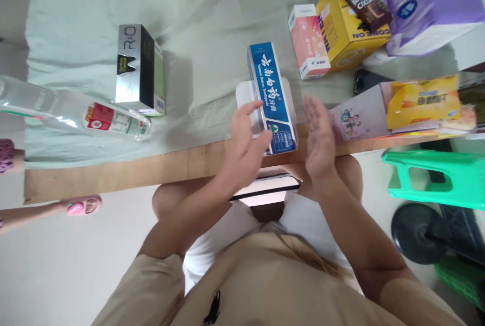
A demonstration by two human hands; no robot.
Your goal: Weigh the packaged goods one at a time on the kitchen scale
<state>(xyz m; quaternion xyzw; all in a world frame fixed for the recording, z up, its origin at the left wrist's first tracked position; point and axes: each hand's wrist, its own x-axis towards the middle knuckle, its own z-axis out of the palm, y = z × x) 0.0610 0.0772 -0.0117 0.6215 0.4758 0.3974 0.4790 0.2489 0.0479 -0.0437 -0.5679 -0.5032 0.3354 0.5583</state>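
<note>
While the blue toothpaste box (271,97) is lying on a clear plastic container (247,94) at the near edge of the counter (113,169), we are seeing both hands flanking it. The left hand (246,144) is spreading open, fingers curling against the box's left side, gripping nothing fully. The right hand (319,136) is hovering flat and open just beside the box's right side, holding nothing. We are also noting a silver and black box (138,69) and a clear bottle (71,112) lying well apart to the left, a pink box (308,40) and yellow box (346,22) further back right.
</note>
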